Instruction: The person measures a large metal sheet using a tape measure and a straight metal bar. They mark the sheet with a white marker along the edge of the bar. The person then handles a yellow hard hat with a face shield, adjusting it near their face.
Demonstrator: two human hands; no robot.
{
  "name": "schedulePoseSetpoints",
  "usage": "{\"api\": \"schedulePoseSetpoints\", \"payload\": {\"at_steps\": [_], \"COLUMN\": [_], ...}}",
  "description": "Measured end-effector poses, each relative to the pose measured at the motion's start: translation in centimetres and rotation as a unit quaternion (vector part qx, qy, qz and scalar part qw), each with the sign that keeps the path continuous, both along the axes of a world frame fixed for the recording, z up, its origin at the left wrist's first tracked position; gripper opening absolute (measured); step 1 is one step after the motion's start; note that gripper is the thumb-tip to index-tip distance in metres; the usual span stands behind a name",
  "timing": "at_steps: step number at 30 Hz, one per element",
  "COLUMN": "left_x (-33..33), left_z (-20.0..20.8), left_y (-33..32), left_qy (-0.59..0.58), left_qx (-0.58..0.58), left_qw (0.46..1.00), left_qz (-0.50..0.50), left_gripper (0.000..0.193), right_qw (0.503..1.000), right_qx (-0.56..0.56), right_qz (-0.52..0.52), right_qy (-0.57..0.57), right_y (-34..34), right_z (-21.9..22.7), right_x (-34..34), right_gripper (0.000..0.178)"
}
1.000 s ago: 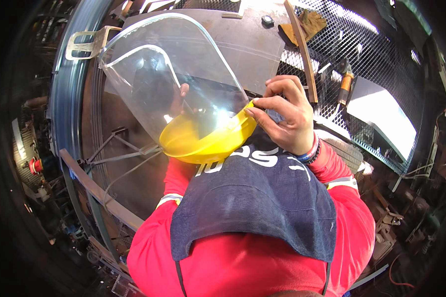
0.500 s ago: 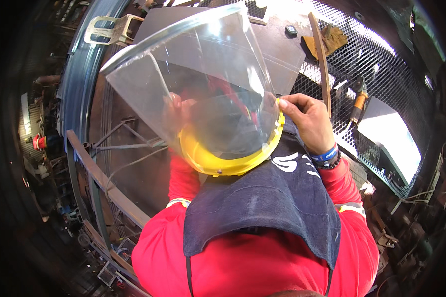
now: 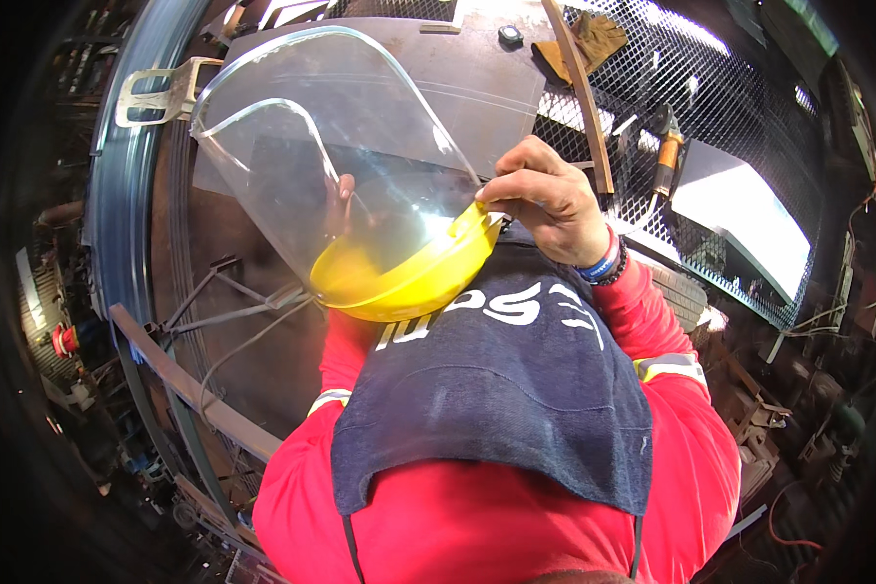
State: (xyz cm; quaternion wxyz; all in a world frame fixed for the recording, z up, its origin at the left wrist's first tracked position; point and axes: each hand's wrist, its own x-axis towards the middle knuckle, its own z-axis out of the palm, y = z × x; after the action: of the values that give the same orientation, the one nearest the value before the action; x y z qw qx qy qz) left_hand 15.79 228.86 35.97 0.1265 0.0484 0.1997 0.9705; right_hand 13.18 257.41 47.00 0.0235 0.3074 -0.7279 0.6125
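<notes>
A face shield [image 3: 414, 282] with a yellow brow band and a clear curved visor is held in front of my chest, its visor pointing away and to the left. My right hand [image 3: 545, 200] pinches the right end of the yellow band between thumb and fingers. Behind the visor, my left hand [image 3: 344, 200] shows blurred through the plastic at the shield's left side. It appears to hold that side, though most of its fingers are hidden. Under the shield, a dark blue apron [image 3: 496, 389] with white lettering covers my red sleeves' front.
A large metal sheet [image 3: 457, 73] lies beyond the shield. To the right, an angle grinder [image 3: 668, 161], a work glove [image 3: 594, 47] and a rusty bar [image 3: 584, 107] rest on metal mesh [image 3: 720, 107]. A steel frame [image 3: 195, 380] stands at the left.
The face shield has turned and tilted, its visor's far edge swinging left. My right hand has shifted left with the band's end, fingers now more curled. The whole background has moved left and up.
</notes>
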Motion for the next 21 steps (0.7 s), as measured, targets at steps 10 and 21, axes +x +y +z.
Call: {"api": "schedulePoseSetpoints", "payload": {"at_steps": [10, 21], "left_x": [-3.3, -5.9], "left_z": [-1.3, -1.2], "left_y": [0.1, -0.9], "left_qy": [0.037, 0.065], "left_qx": [0.037, 0.121], "left_qw": [0.994, 0.963], "left_qz": [-0.096, -0.231], "left_gripper": [0.05, 0.049], "right_qw": [0.986, 0.853], "right_qx": [-0.103, -0.306], "right_qz": [0.032, 0.12], "right_qy": [-0.127, -0.407], "right_y": [0.7, -0.3], "right_z": [0.0, 1.0], "right_x": [-1.8, -2.6], "right_gripper": [0.035, 0.022]}}
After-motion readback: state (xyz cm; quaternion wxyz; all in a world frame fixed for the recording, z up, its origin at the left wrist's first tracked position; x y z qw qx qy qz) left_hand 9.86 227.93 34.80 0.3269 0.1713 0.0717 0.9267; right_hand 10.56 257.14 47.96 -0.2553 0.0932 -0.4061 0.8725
